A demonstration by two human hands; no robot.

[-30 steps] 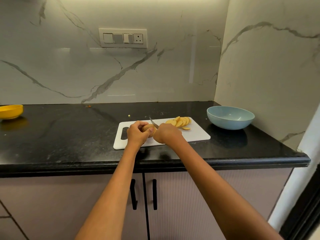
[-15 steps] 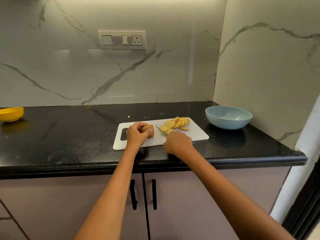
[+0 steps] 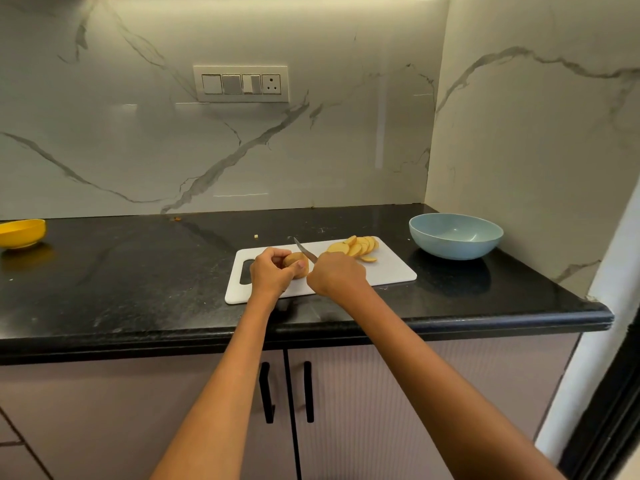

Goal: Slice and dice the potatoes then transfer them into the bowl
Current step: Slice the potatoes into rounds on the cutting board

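A white cutting board (image 3: 391, 271) lies on the black counter. My left hand (image 3: 268, 271) grips the uncut part of a potato (image 3: 295, 262) on the board. My right hand (image 3: 336, 273) grips a knife (image 3: 304, 251), its blade angled over the potato's cut end. A fan of round potato slices (image 3: 356, 246) lies at the board's far right. An empty light blue bowl (image 3: 455, 236) stands right of the board.
A yellow bowl (image 3: 21, 232) sits at the far left of the counter (image 3: 121, 271). A small potato scrap (image 3: 256, 236) lies behind the board. Marble walls close the back and right. Cabinet doors with black handles (image 3: 266, 393) are below the counter edge.
My right hand has brought the knife back from the slices on the right to the potato's cut end. My left hand still holds the potato in place.
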